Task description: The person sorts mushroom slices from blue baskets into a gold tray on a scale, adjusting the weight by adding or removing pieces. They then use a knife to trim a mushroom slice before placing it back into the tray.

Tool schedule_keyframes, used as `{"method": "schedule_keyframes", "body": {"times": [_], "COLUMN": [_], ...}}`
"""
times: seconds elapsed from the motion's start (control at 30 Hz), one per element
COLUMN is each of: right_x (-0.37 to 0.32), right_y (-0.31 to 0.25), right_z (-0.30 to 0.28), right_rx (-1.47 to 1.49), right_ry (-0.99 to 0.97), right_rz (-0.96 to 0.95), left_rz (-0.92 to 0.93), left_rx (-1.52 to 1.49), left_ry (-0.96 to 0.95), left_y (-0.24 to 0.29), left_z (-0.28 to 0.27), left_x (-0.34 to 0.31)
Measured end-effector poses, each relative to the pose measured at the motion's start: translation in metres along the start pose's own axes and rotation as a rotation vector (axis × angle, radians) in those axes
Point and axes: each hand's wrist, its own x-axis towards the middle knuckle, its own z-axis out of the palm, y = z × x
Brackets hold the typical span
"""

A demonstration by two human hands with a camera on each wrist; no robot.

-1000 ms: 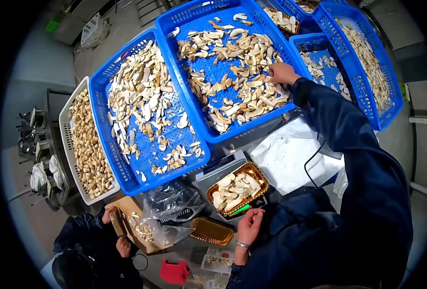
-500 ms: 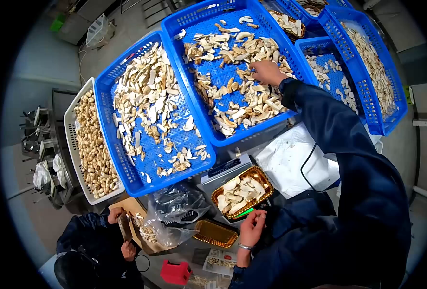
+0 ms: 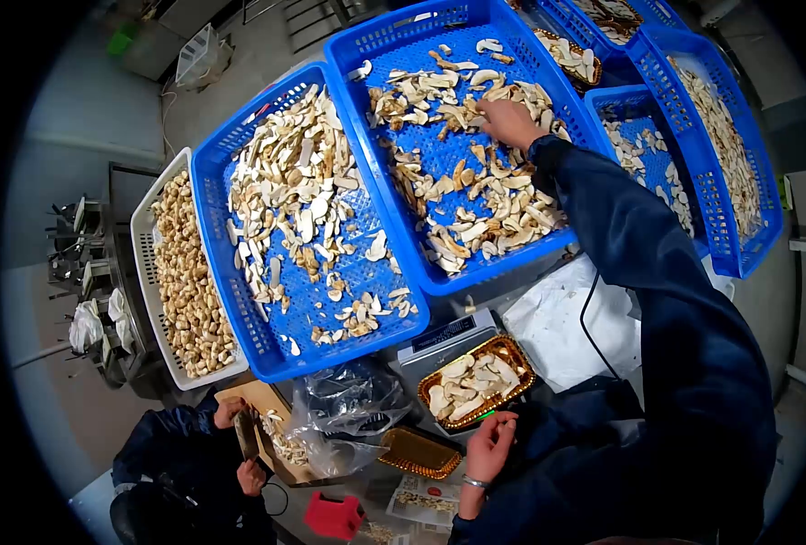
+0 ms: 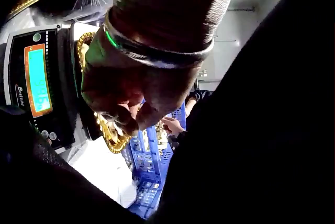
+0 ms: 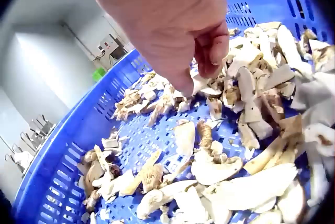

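Note:
My right hand (image 3: 509,124) is down among sliced mushrooms (image 5: 251,187) in the large blue crate (image 3: 400,227). Its thumb and curled fingers close on a pale mushroom slice (image 5: 200,84) at the edge of a heap. My left hand (image 3: 489,445), with a bracelet at the wrist, hangs with loosely curled fingers and holds nothing. It is beside a gold tray (image 3: 530,372) of mushroom slices (image 3: 472,386), which sits on a scale (image 3: 448,334). In the left wrist view the scale's display (image 4: 38,80) is lit, and the hand covers much of the tray.
A second blue crate (image 3: 367,343) of slices and a white crate (image 3: 151,272) of small whole mushrooms stand to the left. More blue crates (image 3: 726,209) are at right. An empty gold tray (image 3: 421,451), plastic bag (image 3: 348,404) and red object (image 3: 333,516) lie near; another person (image 3: 185,463) works at lower left.
My right hand has shifted left and away from me over the mushrooms, from the crate's right side toward its middle. The left hand stays beside the scale. The whole view has shifted slightly.

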Motion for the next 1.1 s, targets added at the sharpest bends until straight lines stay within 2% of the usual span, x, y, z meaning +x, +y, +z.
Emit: {"method": "schedule_keyframes", "body": {"times": [0.1,0.27,0.33,0.4,0.47,0.53,0.57,0.63,0.67,0.73,0.77,0.8,0.87,0.9,1.0,1.03,1.1], "right_x": [0.003,-0.008,-0.001,0.002,0.006,0.003,0.004,0.003,0.002,-0.001,-0.005,-0.010,-0.024,-0.033,-0.051,-0.054,-0.072], "right_y": [0.000,0.015,0.025,0.024,0.018,0.005,0.003,0.001,0.003,0.008,0.008,0.008,0.009,0.006,0.006,0.013,0.004], "right_z": [-0.004,-0.010,-0.002,0.000,0.001,0.001,0.004,0.010,0.012,0.014,0.008,0.001,-0.011,-0.024,-0.039,-0.030,-0.045], "right_rx": [-0.075,0.174,0.155,0.214,0.282,0.111,0.110,-0.169,-0.170,-0.064,0.084,0.081,0.483,0.748,1.176,1.295,1.348], "right_ry": [-0.106,-0.203,-0.197,-0.025,-0.112,0.019,0.016,-0.004,-0.006,0.002,-0.022,-0.021,-0.119,-0.250,-0.455,-0.487,-0.498], "right_rz": [-0.017,-0.055,0.021,0.108,0.214,0.084,0.083,0.007,0.006,0.109,0.162,0.159,0.262,0.355,0.512,0.451,0.464], "left_rz": [-0.004,-0.022,-0.026,-0.034,-0.017,-0.031,-0.041,-0.040,-0.037,-0.030,-0.020,-0.009,-0.007,-0.007,0.045,0.061,0.068], "left_rx": [-0.049,-0.079,-0.078,-0.074,-0.079,-0.082,-0.084,-0.089,-0.091,-0.080,-0.068,-0.057,-0.072,-0.082,-0.061,-0.065,-0.038], "left_ry": [0.014,-0.029,-0.051,-0.062,-0.031,-0.016,-0.006,-0.006,-0.004,-0.005,-0.006,-0.006,-0.004,-0.004,0.001,0.009,0.028], "left_y": [-0.009,0.000,-0.001,0.000,-0.001,-0.001,-0.001,-0.001,-0.001,-0.001,-0.001,-0.001,0.001,0.001,-0.001,-0.002,-0.001], "left_z": [-0.002,0.002,0.003,0.002,0.001,-0.002,-0.002,-0.002,-0.002,-0.002,-0.002,-0.002,-0.001,0.000,0.003,0.004,0.004], "left_x": [0.000,0.009,0.013,0.014,0.013,0.011,0.011,0.011,0.011,0.011,0.011,0.011,0.010,0.010,0.009,0.007,0.000]}}
